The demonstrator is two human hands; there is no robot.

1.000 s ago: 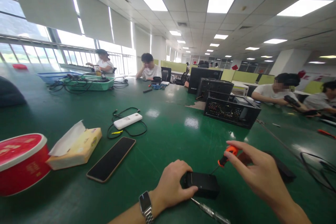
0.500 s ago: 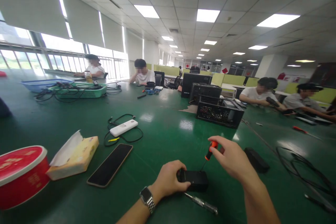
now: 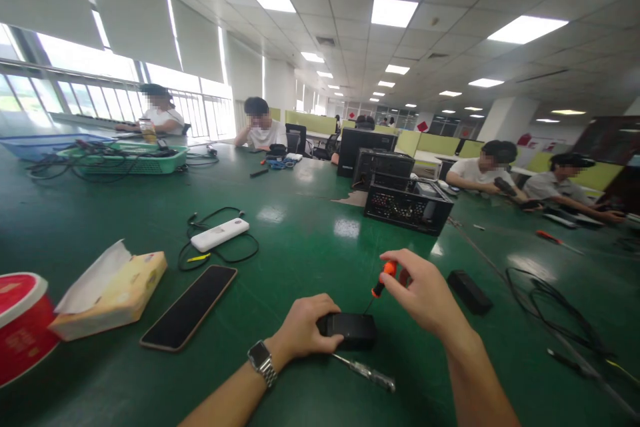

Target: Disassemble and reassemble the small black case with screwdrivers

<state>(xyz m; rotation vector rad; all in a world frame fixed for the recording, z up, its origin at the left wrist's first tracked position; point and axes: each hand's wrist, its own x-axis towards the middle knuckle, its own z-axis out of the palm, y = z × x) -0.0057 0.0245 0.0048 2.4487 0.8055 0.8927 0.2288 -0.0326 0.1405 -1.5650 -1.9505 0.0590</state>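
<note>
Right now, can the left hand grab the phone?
Probably yes: nothing stands between the phone and the left hand, but that hand is holding the black box and would have to let go first.

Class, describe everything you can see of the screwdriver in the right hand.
The screwdriver has a short orange and black handle that looks like plastic, and a thin, dark shaft that looks like metal. It is tilted, with the handle up and the shaft slanting down to the left. The right hand holds the handle between thumb and fingers. Its tip is at the far edge of the black box; whether it touches is too small to tell.
</note>
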